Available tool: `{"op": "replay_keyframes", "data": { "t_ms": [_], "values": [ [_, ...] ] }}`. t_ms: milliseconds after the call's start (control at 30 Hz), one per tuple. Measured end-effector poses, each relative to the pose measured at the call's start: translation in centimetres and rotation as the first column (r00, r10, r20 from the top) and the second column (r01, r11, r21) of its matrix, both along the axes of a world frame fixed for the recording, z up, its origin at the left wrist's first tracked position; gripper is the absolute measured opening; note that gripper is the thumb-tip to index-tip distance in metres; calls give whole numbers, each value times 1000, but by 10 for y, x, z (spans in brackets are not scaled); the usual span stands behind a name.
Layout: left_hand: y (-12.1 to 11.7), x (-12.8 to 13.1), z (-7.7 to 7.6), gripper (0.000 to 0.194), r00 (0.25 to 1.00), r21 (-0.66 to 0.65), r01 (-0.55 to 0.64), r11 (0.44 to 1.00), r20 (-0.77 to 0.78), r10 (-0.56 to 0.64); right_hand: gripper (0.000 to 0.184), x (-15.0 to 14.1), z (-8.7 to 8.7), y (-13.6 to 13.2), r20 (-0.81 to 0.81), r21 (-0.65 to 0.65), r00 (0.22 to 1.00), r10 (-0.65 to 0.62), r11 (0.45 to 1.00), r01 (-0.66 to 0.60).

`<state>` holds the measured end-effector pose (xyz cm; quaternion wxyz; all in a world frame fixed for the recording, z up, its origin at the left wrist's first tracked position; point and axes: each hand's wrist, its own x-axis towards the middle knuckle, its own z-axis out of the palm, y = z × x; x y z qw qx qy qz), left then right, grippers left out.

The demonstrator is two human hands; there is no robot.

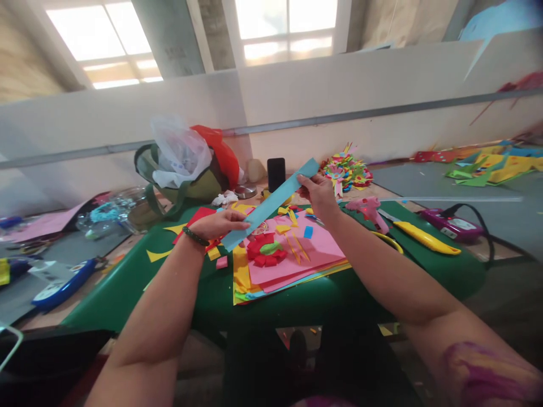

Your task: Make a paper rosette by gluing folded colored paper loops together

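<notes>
A long light-blue paper strip (271,203) is stretched slantwise between my hands, above the papers on the table. My left hand (223,222) pinches its lower left end, and my right hand (318,192) grips it near the upper right end. Below the strip, a red paper flower (267,249) with a green centre lies on a stack of pink sheets (314,257), with yellow and blue sheets under them. Small yellow pieces and a blue paper piece (308,232) are scattered on the pink sheet.
A pink glue gun (368,210) and a yellow-handled knife (426,237) lie at the right on the green table cover (305,302). Behind stand a phone (276,174), a bag (186,189) and a colourful paper flower bunch (345,169). A blue tool (65,287) lies left.
</notes>
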<state>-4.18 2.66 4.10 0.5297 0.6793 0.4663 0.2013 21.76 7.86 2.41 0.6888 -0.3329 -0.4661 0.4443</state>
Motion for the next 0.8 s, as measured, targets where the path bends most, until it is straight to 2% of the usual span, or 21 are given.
{"op": "replay_keyframes", "data": {
  "t_ms": [167,233,267,333,400,433,500,567,633,700,733,767,800],
  "values": [
    [-11,24,-5,35,968,-82,41,996,251,-19,32,-10,-3,-8,118,97,993,4,995,-15],
    [-11,32,-7,32,952,-112,12,994,305,23,30,-13,-6,-15,220,216,973,-72,976,24],
    [-10,36,-7,31,944,-131,-22,991,324,64,27,-14,-7,-18,281,313,949,-142,948,50],
    [-8,42,-8,38,917,-163,-114,980,363,167,20,-16,-11,-26,418,539,858,-299,842,30],
    [-7,47,-8,51,879,-170,-192,966,408,247,22,-21,-16,-35,553,691,707,-441,717,-93],
    [-7,49,-8,58,858,-158,-216,964,440,264,25,-24,-18,-39,603,725,622,-500,669,-164],
    [-8,52,-9,61,824,-107,-231,967,507,253,28,-32,-21,-47,655,745,471,-591,609,-273],
    [-8,53,-11,47,808,-44,-235,971,547,220,29,-39,-23,-53,656,754,399,-640,564,-336],
    [-8,51,-12,32,808,-11,-249,968,548,214,26,-42,-23,-58,648,761,420,-636,508,-403],
    [-7,48,-12,24,816,-8,-260,966,533,224,26,-41,-20,-60,640,768,518,-567,463,-442],
    [-8,47,-11,22,821,-10,-253,967,527,220,27,-39,-18,-60,629,776,583,-515,472,-419],
    [-9,46,-10,19,829,-7,-234,972,521,203,27,-37,-16,-59,608,776,650,-456,517,-363],
    [-11,45,-9,18,841,-2,-202,979,512,174,28,-35,-14,-57,582,751,715,-387,595,-289]
  ]
}}
